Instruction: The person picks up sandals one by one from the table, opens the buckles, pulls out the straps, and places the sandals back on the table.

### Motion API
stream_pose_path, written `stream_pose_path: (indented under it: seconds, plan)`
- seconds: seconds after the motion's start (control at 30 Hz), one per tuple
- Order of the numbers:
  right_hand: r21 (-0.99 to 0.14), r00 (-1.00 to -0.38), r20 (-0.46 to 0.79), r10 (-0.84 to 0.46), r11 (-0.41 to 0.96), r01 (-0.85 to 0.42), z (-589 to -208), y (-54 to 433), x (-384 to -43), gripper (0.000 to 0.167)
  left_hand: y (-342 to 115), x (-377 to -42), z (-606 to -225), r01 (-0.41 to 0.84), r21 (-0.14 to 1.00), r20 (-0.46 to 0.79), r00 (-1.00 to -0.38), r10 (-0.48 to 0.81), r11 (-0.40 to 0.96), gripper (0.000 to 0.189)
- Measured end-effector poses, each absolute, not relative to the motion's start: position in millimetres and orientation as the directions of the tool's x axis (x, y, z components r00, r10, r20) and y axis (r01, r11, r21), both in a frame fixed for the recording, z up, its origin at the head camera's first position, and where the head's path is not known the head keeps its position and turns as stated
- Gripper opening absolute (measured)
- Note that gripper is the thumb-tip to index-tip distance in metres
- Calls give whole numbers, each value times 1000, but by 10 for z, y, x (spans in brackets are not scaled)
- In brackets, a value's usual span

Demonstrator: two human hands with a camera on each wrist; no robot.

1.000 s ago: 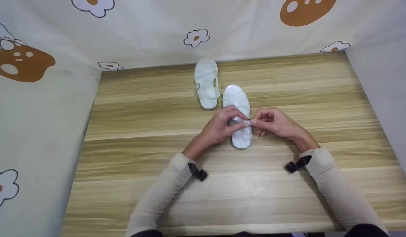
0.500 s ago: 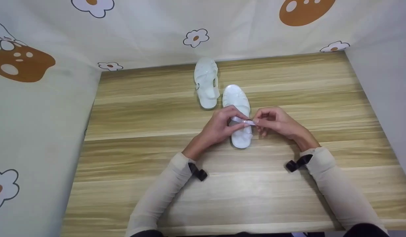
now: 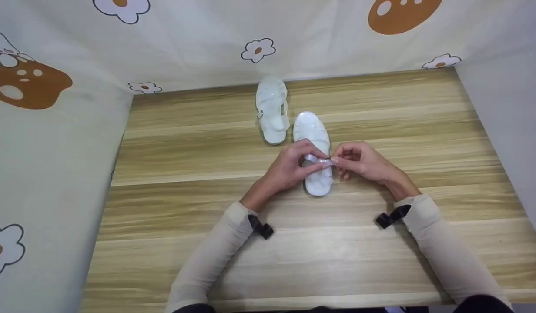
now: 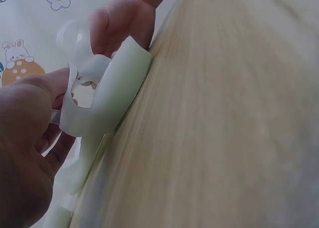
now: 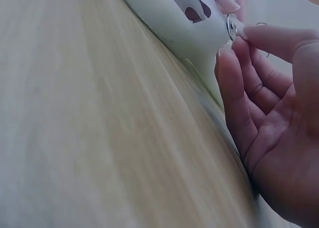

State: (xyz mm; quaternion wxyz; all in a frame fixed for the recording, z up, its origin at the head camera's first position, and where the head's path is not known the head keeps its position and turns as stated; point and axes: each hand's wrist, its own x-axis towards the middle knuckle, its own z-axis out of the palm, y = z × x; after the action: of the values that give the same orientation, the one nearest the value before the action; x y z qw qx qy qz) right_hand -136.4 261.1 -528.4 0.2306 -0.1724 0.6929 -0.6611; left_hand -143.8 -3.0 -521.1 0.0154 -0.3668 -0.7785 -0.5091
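A white sandal (image 3: 311, 128) lies on the wood-grain tabletop, toe pointing away. Across its ankle opening runs a thin strap (image 3: 312, 158). My left hand (image 3: 292, 163) reaches over from the left and pinches this strap between thumb and fingers. From the other side, my right hand (image 3: 364, 164) pinches the strap's end at a small metal buckle (image 5: 232, 27), with thumb and index finger. Its other fingers are bent below, beside the sandal's outer edge. In the left wrist view the sandal's heel (image 4: 119, 86) faces the camera. The fingertips partly cover the buckle.
The matching white sandal (image 3: 271, 104) stands farther back to the left, near the back wall (image 3: 198, 48) of patterned cloth. Cloth walls also border the tabletop (image 3: 185, 208) on the left and right. A black wrist mount (image 3: 261, 227) sits on the left sleeve.
My right fingers slid slightly outward along the strap half a second ago and are now back in close to the buckle. My left hand and both sandals stay in place.
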Motion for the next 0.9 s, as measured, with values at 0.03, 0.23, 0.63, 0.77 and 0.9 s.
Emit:
stream_pose_path:
  seconds: [0.03, 0.23, 0.63, 0.77, 0.9]
  plan:
    - [-995, -836, -95, -540, 71, 67, -5284, 2607, -1362, 27, -28, -1438, -5211, 588, 780, 399, -729, 556, 212, 15]
    - [-995, -844, -89, -528, 78, 56, -5290, 2599, -1359, 27, -13, -1428, -5206, 598, 770, 403, -726, 558, 223, 15]
    - [-996, -831, -88, -549, 44, 77, -5260, 2631, -1359, 26, -10, -1440, -5223, 594, 776, 403, -727, 555, 215, 16]
    - [-997, -828, -81, -555, 36, 73, -5258, 2618, -1355, 24, -14, -1439, -5228, 595, 778, 410, -724, 554, 203, 15]
    - [-997, -834, -81, -546, 58, 59, -5257, 2599, -1352, 25, -11, -1429, -5219, 599, 777, 417, -721, 553, 195, 16]
